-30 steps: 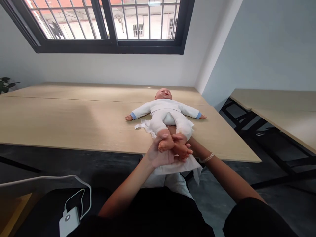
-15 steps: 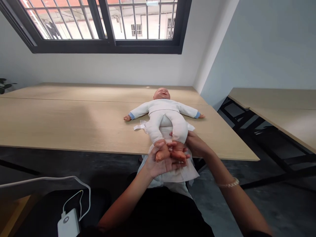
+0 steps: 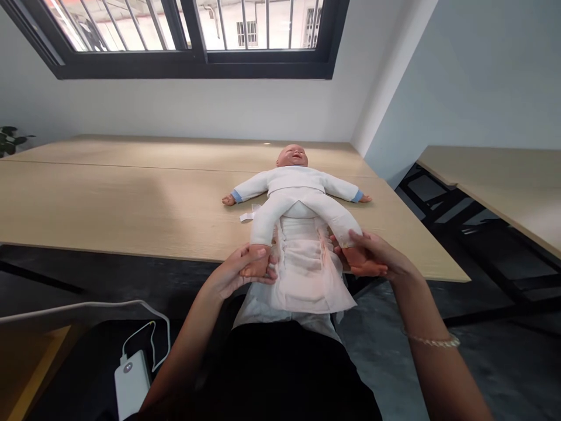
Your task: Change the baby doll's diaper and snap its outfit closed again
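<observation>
A baby doll in a white long-sleeved suit with blue cuffs lies on its back on the wooden table, feet towards me. Its legs are spread apart. My left hand is wrapped around the doll's nearer foot on the left. My right hand grips the other foot. Between the legs lies an opened white disposable diaper, under the doll's bottom. Its near end hangs past the table edge towards my lap.
A white power bank with a cable lies on my lap at the lower left. A second table stands to the right on a black frame. A barred window is set in the far wall, with a potted plant at the far left.
The doll's legs were held together with both feet in my hands. My hands have moved apart and spread the legs, which uncovers the diaper between them.
</observation>
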Motion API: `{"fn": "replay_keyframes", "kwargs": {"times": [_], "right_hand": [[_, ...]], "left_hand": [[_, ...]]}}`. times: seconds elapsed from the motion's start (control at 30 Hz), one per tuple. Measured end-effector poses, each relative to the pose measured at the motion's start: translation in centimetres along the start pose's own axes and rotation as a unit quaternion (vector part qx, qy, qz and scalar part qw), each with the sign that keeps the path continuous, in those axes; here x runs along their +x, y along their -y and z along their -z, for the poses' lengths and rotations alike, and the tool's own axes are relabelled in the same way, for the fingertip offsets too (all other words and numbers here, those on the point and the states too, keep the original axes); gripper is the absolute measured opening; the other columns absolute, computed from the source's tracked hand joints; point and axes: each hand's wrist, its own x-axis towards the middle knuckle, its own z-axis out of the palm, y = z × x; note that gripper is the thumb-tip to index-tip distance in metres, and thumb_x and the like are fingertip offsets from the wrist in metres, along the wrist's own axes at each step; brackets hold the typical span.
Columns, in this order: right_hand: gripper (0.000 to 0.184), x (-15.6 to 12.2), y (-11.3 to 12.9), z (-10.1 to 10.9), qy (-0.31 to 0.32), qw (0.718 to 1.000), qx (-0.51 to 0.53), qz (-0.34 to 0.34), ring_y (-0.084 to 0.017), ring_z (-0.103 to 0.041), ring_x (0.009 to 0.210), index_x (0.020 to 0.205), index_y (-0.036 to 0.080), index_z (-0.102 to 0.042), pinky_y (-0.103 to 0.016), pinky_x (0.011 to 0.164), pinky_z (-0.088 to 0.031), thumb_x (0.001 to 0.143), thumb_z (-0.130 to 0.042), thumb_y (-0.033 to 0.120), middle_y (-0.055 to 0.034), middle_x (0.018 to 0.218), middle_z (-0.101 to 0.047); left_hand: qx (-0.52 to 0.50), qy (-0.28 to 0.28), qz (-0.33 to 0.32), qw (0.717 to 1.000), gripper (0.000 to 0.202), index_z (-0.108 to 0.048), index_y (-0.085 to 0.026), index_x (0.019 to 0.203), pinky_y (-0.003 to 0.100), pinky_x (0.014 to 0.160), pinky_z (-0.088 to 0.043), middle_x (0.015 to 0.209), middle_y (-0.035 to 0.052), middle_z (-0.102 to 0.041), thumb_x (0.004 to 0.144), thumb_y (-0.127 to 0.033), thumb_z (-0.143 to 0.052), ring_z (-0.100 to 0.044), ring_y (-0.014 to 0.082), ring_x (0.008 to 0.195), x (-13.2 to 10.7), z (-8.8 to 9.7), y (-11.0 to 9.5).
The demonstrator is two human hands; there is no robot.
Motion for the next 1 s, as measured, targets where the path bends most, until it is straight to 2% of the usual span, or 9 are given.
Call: {"fn": "replay_keyframes", "kwargs": {"times": [0.17, 0.33, 0.4, 0.47, 0.53, 0.6, 0.67, 0.8, 1.0], "right_hand": [[0.069, -0.3, -0.6, 0.4, -0.001, 0.998, -0.067, 0.008, -0.02, -0.066, 0.081, 0.128, 0.019, -0.061, -0.025, 0.062, -0.052, 0.073, -0.089, 0.05, -0.0075, 0.104, -0.073], [0.09, -1.0, -0.9, -0.1, -0.087, 0.975, -0.185, 0.089, -0.034, -0.065, 0.119, 0.15, 0.019, -0.046, -0.044, 0.095, -0.058, 0.077, -0.082, 0.057, -0.0159, 0.135, -0.064], [0.084, -2.1, -1.1, -1.4, -0.194, 0.915, -0.318, 0.156, -0.04, -0.059, 0.127, 0.15, 0.015, -0.048, -0.056, 0.104, -0.053, 0.084, -0.073, 0.062, -0.0201, 0.139, -0.06], [0.068, -3.7, -1.4, -3.6, -0.257, 0.809, -0.465, 0.252, -0.041, -0.055, 0.133, 0.144, 0.015, -0.055, -0.061, 0.111, -0.045, 0.095, -0.061, 0.062, -0.0203, 0.141, -0.059], [0.06, -5.3, -2.0, -6.5, -0.195, 0.726, -0.562, 0.345, -0.036, -0.054, 0.134, 0.142, 0.017, -0.057, -0.057, 0.115, -0.042, 0.102, -0.051, 0.061, -0.0162, 0.143, -0.06], [0.072, -6.6, -2.9, -9.1, -0.141, 0.677, -0.606, 0.393, -0.035, -0.052, 0.135, 0.148, 0.011, -0.05, -0.054, 0.116, -0.04, 0.102, -0.045, 0.066, -0.0175, 0.145, -0.058], [0.055, -7.1, -3.7, -10.6, -0.138, 0.645, -0.629, 0.413, -0.033, -0.054, 0.133, 0.142, 0.007, -0.054, -0.051, 0.115, -0.039, 0.108, -0.041, 0.047, -0.018, 0.142, -0.06], [0.032, -6.5, -3.0, -10.6, -0.18, 0.625, -0.598, 0.468, -0.021, -0.065, 0.105, 0.111, 0.012, -0.066, -0.041, 0.117, -0.034, 0.103, -0.035, 0.008, -0.0091, 0.111, -0.072], [0.02, -0.4, 5.2, -9.1, -0.183, 0.634, -0.592, 0.463, -0.019, -0.063, 0.081, 0.09, 0.017, -0.069, -0.038, 0.112, -0.035, 0.102, -0.053, 0.022, -0.0028, 0.083, -0.07]], "left_hand": [[0.157, -0.072, -0.014, 0.985, 0.071, -0.052, -0.016, 0.119, 0.033, 0.06, -0.061, 0.089, 0.0073, -0.074, 0.067, -0.041, -0.093, -0.071, 0.0195, 0.063, 0.0, 0.1, 0.1], [0.19, -0.07, -0.034, 0.979, 0.067, -0.052, -0.017, 0.112, 0.033, 0.06, -0.061, 0.084, 0.0053, -0.073, 0.066, -0.047, -0.091, -0.069, 0.0179, 0.061, 0.4, 0.4, 0.1], [0.204, -0.069, -0.036, 0.976, 0.067, -0.051, -0.017, 0.114, 0.031, 0.059, -0.059, 0.082, 0.0038, -0.072, 0.069, -0.05, -0.088, -0.068, 0.0171, 0.06, 0.4, 0.5, 0.0], [0.219, -0.069, -0.033, 0.973, 0.069, -0.05, -0.017, 0.116, 0.029, 0.058, -0.056, 0.08, 0.0027, -0.072, 0.07, -0.053, -0.086, -0.068, 0.0167, 0.059, 0.5, 0.7, 0.1], [0.236, -0.066, -0.031, 0.969, 0.069, -0.049, -0.017, 0.116, 0.027, 0.056, -0.054, 0.078, 0.0017, -0.072, 0.071, -0.056, -0.085, -0.068, 0.0167, 0.059, 0.5, 0.8, 0.2], [0.249, -0.055, -0.035, 0.966, 0.067, -0.048, -0.018, 0.113, 0.026, 0.055, -0.052, 0.076, 0.0011, -0.071, 0.072, -0.058, -0.083, -0.068, 0.017, 0.059, 0.5, 0.8, 0.3], [0.264, -0.045, -0.041, 0.963, 0.065, -0.048, -0.018, 0.113, 0.025, 0.054, -0.05, 0.074, 0.0004, -0.07, 0.075, -0.059, -0.081, -0.067, 0.0165, 0.058, 0.6, 0.8, 0.5], [0.286, -0.055, -0.06, 0.955, 0.06, -0.05, -0.017, 0.111, 0.021, 0.05, -0.042, 0.071, -0.0022, -0.067, 0.076, -0.056, -0.08, -0.062, 0.0136, 0.058, 1.0, 1.0, 1.0], [0.269, -0.032, -0.067, 0.96, 0.051, -0.047, -0.019, 0.107, 0.023, 0.052, -0.045, 0.057, -0.006, -0.061, 0.079, -0.05, -0.076, -0.056, 0.0125, 0.049, 1.1, 0.5, 1.7]]}}
